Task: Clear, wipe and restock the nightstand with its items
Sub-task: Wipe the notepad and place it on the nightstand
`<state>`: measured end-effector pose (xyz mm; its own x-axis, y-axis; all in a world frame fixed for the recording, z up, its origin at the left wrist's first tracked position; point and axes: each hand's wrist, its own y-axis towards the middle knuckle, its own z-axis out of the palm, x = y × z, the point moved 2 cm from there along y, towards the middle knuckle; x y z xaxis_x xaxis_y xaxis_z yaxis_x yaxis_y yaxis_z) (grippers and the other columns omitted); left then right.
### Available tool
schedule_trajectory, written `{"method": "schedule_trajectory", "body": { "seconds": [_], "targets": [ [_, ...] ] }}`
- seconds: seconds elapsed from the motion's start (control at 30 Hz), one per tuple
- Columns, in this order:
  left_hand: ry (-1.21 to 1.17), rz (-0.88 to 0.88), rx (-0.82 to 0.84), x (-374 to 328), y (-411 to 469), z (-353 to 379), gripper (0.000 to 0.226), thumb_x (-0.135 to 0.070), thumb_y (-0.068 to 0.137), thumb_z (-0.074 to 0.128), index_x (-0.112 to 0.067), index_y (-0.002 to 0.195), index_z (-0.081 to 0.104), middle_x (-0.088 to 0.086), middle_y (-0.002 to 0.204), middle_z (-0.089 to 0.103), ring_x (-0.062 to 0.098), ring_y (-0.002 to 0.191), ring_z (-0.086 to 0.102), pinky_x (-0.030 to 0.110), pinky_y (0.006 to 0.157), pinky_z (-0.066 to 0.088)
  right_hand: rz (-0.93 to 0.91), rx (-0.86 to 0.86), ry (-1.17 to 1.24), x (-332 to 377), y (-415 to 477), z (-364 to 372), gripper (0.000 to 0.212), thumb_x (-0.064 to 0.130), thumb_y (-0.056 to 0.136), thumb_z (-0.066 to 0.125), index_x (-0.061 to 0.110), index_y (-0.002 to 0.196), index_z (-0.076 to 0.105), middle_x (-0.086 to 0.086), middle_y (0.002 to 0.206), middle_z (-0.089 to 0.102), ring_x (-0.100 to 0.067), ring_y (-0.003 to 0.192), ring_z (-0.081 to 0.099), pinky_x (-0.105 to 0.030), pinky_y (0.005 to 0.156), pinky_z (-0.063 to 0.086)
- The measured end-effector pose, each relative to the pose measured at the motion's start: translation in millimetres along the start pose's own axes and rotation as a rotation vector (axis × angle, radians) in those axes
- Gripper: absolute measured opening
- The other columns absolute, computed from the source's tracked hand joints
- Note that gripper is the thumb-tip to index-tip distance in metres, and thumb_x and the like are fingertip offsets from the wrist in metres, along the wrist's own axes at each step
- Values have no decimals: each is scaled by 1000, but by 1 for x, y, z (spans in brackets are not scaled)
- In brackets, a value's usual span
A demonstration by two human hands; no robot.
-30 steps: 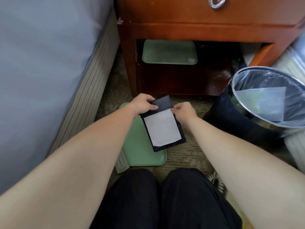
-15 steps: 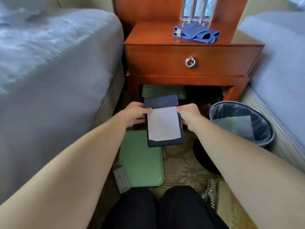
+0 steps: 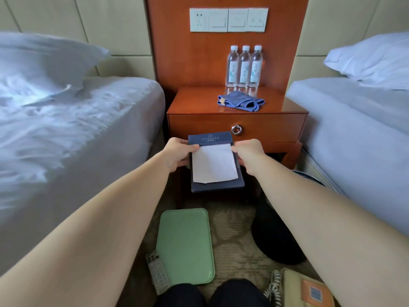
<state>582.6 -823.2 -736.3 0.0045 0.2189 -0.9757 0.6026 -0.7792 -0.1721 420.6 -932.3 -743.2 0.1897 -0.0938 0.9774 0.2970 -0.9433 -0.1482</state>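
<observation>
A dark blue notepad holder (image 3: 210, 138) with a white sheet on it hangs in the air in front of the nightstand's drawer (image 3: 265, 127). My left hand (image 3: 179, 152) grips its left edge and my right hand (image 3: 249, 155) grips its right edge. On the wooden nightstand top (image 3: 194, 103) lie a folded blue cloth (image 3: 241, 101) and, at the back, three water bottles (image 3: 243, 67). On the floor below lie a green tray (image 3: 184, 244), a remote control (image 3: 158, 272) and a beige telephone (image 3: 303, 289).
A bed (image 3: 77, 134) stands close on the left and another bed (image 3: 358, 120) on the right. A dark waste bin (image 3: 274, 235) sits on the carpet under my right arm. Wall sockets and switches (image 3: 229, 19) are above the nightstand. My knees (image 3: 210, 294) are at the bottom edge.
Both hands have lifted the notepad holder from over the green tray up to drawer height. My view has tilted up, bringing the nightstand top, bottles and pillows into sight.
</observation>
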Motion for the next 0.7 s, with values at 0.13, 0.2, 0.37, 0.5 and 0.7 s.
{"method": "schedule_trajectory", "body": {
  "seconds": [0.13,0.2,0.37,0.5,0.7],
  "targets": [
    [-41,63,-86,-22,13,-11,51,-18,82,78,-5,126,57,8,118,66,20,104,65,30,77,56,-12,18,58,26,9,4,19,-3,81,65,10,94,65,-17,103,69,-35,99,66,-48,91,54],
    [-58,92,-102,-34,23,-15,49,-17,81,79,-5,123,55,7,113,66,19,102,66,30,78,56,-27,45,57,39,15,6,21,-7,81,61,14,81,63,-19,104,68,-36,101,64,-49,93,53],
    [-20,147,-135,-68,52,-21,36,-17,84,76,-7,112,56,4,99,66,15,85,65,36,80,56,-62,116,78,72,46,18,21,-5,80,63,14,91,65,-17,110,67,-34,104,62,-42,87,53],
    [42,161,-168,-97,88,-29,47,-20,81,79,-8,119,55,10,113,66,24,101,66,44,92,54,-94,139,23,97,81,26,36,-5,80,68,11,112,64,-16,118,64,-33,107,61,-45,92,52],
    [109,86,-180,-117,147,-38,51,-16,84,75,-7,128,52,7,119,61,20,104,62,29,77,54,-81,144,-77,126,132,43,34,-5,79,70,11,109,66,-17,112,67,-34,102,65,-52,95,51]
  ]
}}
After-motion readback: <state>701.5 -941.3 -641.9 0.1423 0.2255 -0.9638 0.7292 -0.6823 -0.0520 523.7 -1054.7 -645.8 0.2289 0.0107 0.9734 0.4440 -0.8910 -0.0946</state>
